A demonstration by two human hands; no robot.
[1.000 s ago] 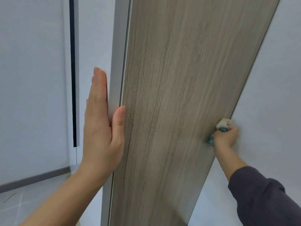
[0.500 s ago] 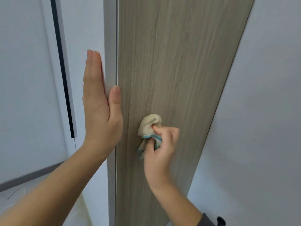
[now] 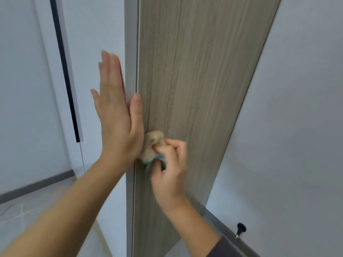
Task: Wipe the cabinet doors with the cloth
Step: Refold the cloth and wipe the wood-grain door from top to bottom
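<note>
The tall, flat cabinet door has a face of grey-brown laminate with fine wood grain running along its length. It leans to the right in the head view and has a smooth pale grey strip down its left edge.

The small bunched cloth is soft beige fabric with a teal hem. It is crumpled into a rounded wad and pressed against the wood-grain face, low on the door near the left edge. The right hand grips it, with the fingers curled round the wad and the knuckles outward. A dark sleeve covers that forearm. The cloth sits just beside the heel of the left hand. That hand lies flat along the grey edge strip, its fingers straight and together, its thumb resting on the wood grain.

Matte white panels flank the door. The panel on the left carries a narrow black vertical strip and ends below at a grey skirting band. At lower right, a small black knob stands on a grey metal rail.
</note>
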